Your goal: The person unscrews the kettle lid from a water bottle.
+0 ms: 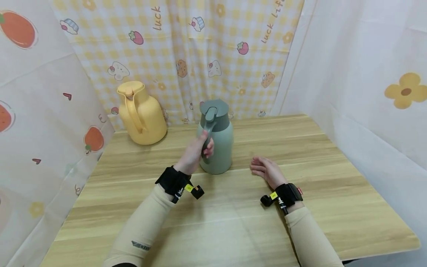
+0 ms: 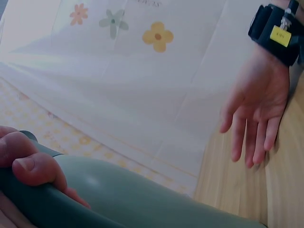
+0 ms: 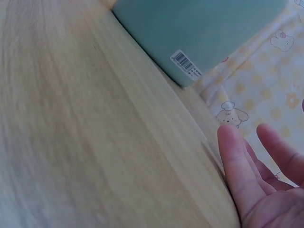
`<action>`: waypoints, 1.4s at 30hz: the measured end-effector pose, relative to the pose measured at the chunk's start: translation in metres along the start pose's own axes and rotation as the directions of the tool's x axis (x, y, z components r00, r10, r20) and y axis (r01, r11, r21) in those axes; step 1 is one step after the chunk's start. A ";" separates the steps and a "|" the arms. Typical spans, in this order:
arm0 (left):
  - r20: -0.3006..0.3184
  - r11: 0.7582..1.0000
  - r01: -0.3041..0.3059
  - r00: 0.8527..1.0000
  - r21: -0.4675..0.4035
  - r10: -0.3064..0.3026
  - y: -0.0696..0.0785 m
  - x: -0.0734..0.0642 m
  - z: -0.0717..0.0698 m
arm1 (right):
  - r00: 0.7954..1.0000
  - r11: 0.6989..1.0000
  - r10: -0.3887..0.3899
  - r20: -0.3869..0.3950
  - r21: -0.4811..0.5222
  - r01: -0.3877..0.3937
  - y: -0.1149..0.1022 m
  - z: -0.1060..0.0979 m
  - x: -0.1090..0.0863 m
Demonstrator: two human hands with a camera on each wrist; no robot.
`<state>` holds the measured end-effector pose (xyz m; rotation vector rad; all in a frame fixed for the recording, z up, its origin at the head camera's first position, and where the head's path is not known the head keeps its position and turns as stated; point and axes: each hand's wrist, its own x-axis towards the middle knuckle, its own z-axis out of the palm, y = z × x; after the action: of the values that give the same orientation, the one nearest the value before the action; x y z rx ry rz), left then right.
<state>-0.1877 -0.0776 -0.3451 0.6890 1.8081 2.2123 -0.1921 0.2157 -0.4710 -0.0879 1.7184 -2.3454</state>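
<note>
A pale green thermos jug (image 1: 221,148) with a darker grey-green lid and handle stands upright on the wooden table, near its middle. My left hand (image 1: 195,151) grips the jug's handle, fingers curled round it; the left wrist view shows those fingers (image 2: 35,166) on the dark handle against the green body (image 2: 114,190). To the right of the jug and apart from it, my right hand (image 1: 267,170) rests at the table with relaxed fingers and holds nothing. A barcode label (image 3: 186,64) shows low on the jug in the right wrist view.
A yellow thermos jug (image 1: 151,118) stands at the back left of the table (image 1: 233,215), its handle facing front. Behind the table hangs a yellow checked curtain (image 1: 186,48); white printed sheets (image 1: 360,74) hang at both sides. Black straps with small cameras circle both wrists.
</note>
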 end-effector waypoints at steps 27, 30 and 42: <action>0.097 0.993 -0.120 0.988 0.008 0.119 -0.001 0.006 0.003 | 0.998 0.942 -0.039 0.052 -0.332 0.054 -0.086 0.029 0.017; 0.102 0.991 -0.131 0.986 0.007 0.130 -0.002 0.006 0.002 | 0.985 0.861 -0.130 0.114 -0.479 0.169 -0.140 0.058 0.021; 0.065 0.993 -0.121 0.991 0.007 0.120 -0.009 -0.004 -0.002 | 0.929 0.168 0.047 0.367 -0.920 0.355 -0.249 0.173 0.041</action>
<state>-0.1860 -0.0789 -0.3551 0.8830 1.7936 2.2280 -0.2379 0.1158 -0.1855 -0.8480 2.7774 -0.6958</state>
